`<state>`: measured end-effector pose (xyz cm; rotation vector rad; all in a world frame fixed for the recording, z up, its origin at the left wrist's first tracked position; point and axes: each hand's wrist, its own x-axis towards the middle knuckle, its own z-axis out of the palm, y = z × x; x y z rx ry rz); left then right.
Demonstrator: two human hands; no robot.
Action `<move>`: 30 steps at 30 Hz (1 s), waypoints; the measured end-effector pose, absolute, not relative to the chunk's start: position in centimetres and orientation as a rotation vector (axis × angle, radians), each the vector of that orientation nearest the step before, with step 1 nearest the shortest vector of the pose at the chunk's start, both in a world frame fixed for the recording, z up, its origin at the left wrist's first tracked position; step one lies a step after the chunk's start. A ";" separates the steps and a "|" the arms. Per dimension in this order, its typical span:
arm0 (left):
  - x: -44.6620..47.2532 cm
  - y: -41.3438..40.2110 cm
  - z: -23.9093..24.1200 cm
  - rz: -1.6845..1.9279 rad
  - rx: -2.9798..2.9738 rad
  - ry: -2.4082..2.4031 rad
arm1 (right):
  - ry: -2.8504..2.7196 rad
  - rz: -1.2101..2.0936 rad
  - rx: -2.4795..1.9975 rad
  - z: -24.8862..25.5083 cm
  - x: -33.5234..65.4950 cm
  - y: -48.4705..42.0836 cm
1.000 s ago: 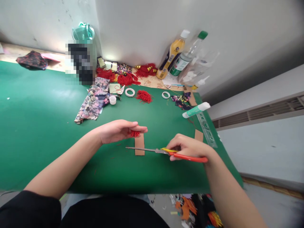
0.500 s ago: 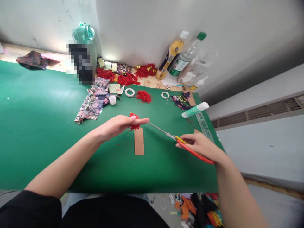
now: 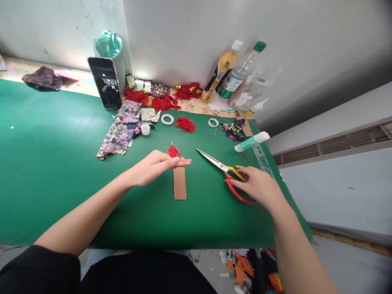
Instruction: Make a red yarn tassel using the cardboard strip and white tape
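1. Left hand [image 3: 157,166]: thumb and fingers pinched on red tassel [image 3: 173,151], just beyond far end of cardboard strip [image 3: 179,185].
2. Scissors [image 3: 221,165]: right of strip, blades together.
3. Right hand [image 3: 260,185]: farther right, touching scissors' handles; firmly clamped, cannot tell.

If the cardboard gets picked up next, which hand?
Left hand, probably: it's at the far end of the cardboard, though holding the tassel. Right hand is farther off, on the scissors.

I can't read any words or numbers. Far past my right grip [image 3: 260,185], the yellow bottle [image 3: 221,75] and the green-capped bottle [image 3: 241,73] have labels [image 3: 230,84], too small and blurry.
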<state>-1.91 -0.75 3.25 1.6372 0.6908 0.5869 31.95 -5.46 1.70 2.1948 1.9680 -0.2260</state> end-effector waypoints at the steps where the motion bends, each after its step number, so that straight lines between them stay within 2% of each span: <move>1: -1.9 -0.8 3.1 0.592 1.664 0.677 | 1.952 -0.216 2.182 1.8 31.9 -5.5; 4: -1.8 -0.9 2.9 0.610 1.742 0.618 | 2.026 -0.208 2.218 2.6 31.1 -5.6; 6: -1.7 -1.1 2.9 0.628 1.811 0.574 | 2.230 -0.340 2.327 3.5 29.8 -5.6; 11: -1.4 -1.3 3.2 0.572 2.001 0.607 | 2.476 -1.435 2.346 5.5 24.5 -4.3; 15: -1.2 -1.3 3.3 0.509 2.072 0.629 | 2.424 -1.905 2.236 5.1 20.7 -2.2; 30: -0.4 -1.4 2.1 0.484 2.226 0.705 | 2.085 -2.592 2.033 2.1 16.9 -0.7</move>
